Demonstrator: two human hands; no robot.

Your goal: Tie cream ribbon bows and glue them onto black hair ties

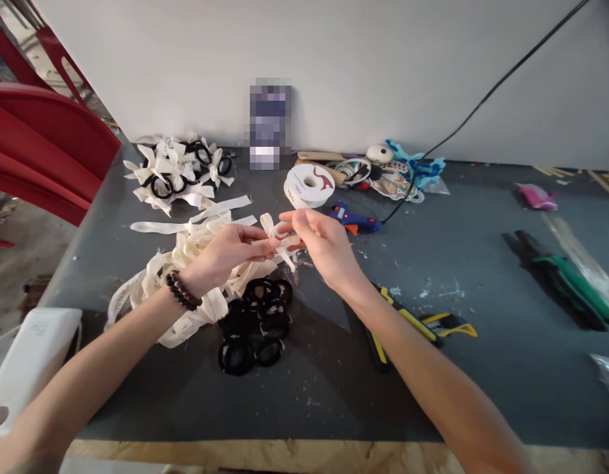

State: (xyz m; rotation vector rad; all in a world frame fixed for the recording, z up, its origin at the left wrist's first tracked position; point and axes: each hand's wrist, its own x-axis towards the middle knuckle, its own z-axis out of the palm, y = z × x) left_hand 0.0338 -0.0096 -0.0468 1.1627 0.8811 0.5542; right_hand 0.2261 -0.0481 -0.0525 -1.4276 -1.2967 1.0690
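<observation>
Worktop, dark grey: carries everything listed here. Heap of cream ribbon lengths: loosely tangled, beneath and beside the left forearm; best kept from snagging the piece in work. Cluster of cream bows with black bands: far left, a likely pattern for matching loop and tail. Black hair ties: grouped nearer the person, within easy reach. Right hand: fingers partly extended, thumb raised, close by the bow; whether its fingertips grip ribbon cannot be told. Left hand: thumb and fingers pinched together on the bow. Ribbon spool and blue glue gun: beyond the hands; the gun's nozzle is best given room. Ribbon bow, cream: between the hands, above the worktop; advisably pinched at its middle, loops evened, tails drawn flat.
</observation>
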